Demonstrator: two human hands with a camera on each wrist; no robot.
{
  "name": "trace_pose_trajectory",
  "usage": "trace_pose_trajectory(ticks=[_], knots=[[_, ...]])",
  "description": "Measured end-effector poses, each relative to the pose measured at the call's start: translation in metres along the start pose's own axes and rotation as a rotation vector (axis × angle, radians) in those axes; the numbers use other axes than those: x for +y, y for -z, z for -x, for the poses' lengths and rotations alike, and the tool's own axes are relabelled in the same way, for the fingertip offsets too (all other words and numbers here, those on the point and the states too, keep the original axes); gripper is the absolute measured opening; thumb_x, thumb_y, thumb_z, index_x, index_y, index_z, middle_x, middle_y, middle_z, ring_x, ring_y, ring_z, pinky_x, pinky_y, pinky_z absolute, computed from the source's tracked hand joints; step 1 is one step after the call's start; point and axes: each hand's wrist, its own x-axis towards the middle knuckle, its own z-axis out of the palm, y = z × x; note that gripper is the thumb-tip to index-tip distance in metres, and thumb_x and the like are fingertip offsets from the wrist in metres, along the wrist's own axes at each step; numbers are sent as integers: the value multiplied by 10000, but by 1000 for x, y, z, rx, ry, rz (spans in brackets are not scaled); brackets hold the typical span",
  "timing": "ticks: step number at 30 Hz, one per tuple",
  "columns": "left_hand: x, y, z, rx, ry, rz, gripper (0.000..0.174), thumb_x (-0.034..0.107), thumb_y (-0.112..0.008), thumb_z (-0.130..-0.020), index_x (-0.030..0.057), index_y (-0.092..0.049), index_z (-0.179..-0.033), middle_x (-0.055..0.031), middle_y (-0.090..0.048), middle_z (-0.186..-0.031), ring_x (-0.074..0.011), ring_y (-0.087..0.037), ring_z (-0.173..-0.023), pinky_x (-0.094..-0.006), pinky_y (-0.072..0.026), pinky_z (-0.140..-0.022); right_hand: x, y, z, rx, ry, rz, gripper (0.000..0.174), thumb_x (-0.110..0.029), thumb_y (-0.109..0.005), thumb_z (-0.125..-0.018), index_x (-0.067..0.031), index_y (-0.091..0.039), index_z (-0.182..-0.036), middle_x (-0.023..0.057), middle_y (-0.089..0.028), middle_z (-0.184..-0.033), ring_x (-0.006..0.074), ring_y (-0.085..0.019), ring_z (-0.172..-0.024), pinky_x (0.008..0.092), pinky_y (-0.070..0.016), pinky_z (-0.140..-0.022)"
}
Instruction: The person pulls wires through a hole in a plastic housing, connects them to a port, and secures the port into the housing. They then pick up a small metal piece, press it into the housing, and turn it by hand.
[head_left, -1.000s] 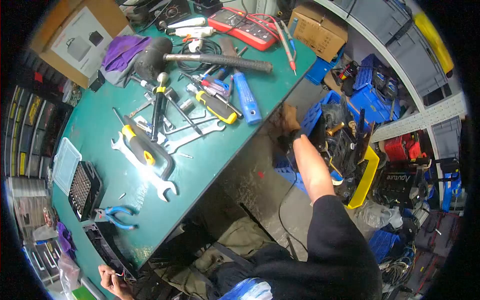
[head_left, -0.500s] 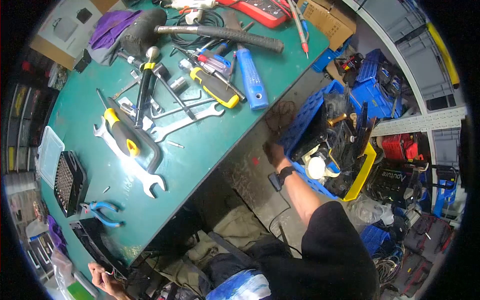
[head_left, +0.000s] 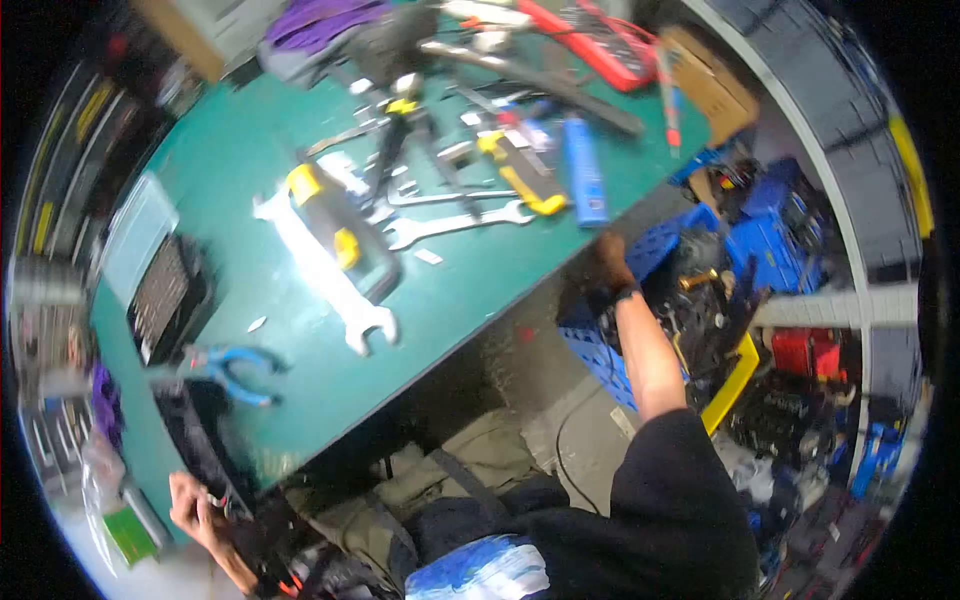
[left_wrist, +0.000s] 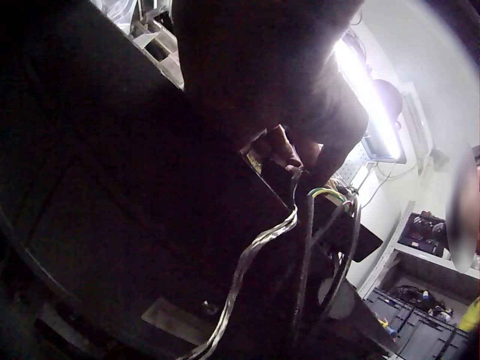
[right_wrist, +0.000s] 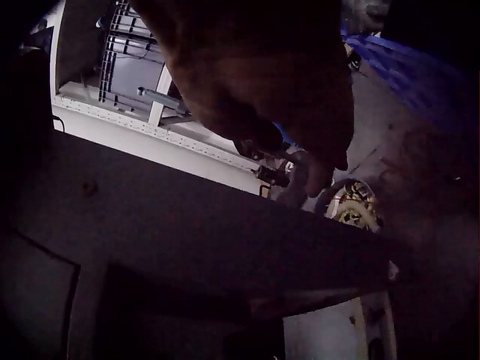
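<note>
At the table's near left corner, the left hand (head_left: 200, 510) pinches thin wires beside a long black casing (head_left: 195, 430). The left wrist view shows its fingers bent round the end of twisted wires (left_wrist: 247, 259), with thicker cables hanging alongside. Beyond the table's right edge, the right hand (head_left: 612, 265) hangs low next to a blue basket (head_left: 600, 360) full of dark parts. In the dim right wrist view, that hand (right_wrist: 277, 90) points downward with fingers bent; whether they hold something cannot be told.
Wrenches (head_left: 320, 270), a yellow-black screwdriver (head_left: 525, 175), blue pliers (head_left: 235, 370), a hammer (head_left: 540, 80) and a red multimeter (head_left: 595, 45) lie on the green table (head_left: 450, 290). An open bit case (head_left: 165, 300) stands at left. A cable (head_left: 562, 440) runs along the floor.
The head view has swung, shifting the table rightward in the picture. The right hand has risen from low beside the basket toward the table's edge. The left hand keeps its pinch by the casing.
</note>
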Motion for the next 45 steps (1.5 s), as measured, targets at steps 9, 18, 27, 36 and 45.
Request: trace_pose_trajectory(ticks=[9, 18, 27, 36, 45], knots=[[52, -17, -19, -115, 7, 159, 155, 115, -710, -838, -37, -733, -864, -108, -665, -902, -212, -627, -858, -317, -495, -762, -268, 119, 196, -42, -226, -1009, 349, -71, -645, -980, -15, -617, -1324, 108, -685, -1253, 245, -646, -1084, 366, -542, -958], [54, -16, -19, -180, -65, 269, 185, 0, -658, -856, 7, -759, -1010, -97, -693, -964, -207, -658, -925, -323, -521, -843, -546, 218, 275, -418, 316, -1004, 95, -81, -602, -976, -19, -626, -1043, -26, -519, -710, 50, -454, -608, 217, -366, -546], [54, -19, -14, -191, -247, 171, 242, 90, -736, -811, 43, -726, -1048, -70, -740, -958, -237, -620, -913, -369, -506, -891, -705, 168, 370, -919, 259, -1031, 284, -177, -606, -1038, 54, -632, -1199, 119, -735, -915, 123, -649, -707, 256, -524, -660], [59, -23, -6, -107, -171, 168, 144, 140, -797, -845, 68, -788, -969, -41, -750, -901, -200, -625, -884, -338, -529, -798, -734, 167, 377, -958, 152, -980, 314, -249, -637, -1025, 37, -551, -1123, 191, -740, -916, 196, -726, -767, 283, -576, -677], [94, -16, -6, -136, 106, 120, 183, 172, -777, -867, 37, -780, -990, -125, -743, -871, -243, -680, -806, -343, -535, -795, -738, 178, 357, -968, 236, -753, 369, -341, -629, -1022, 19, -552, -1056, 209, -726, -796, 205, -714, -638, 287, -557, -535]])
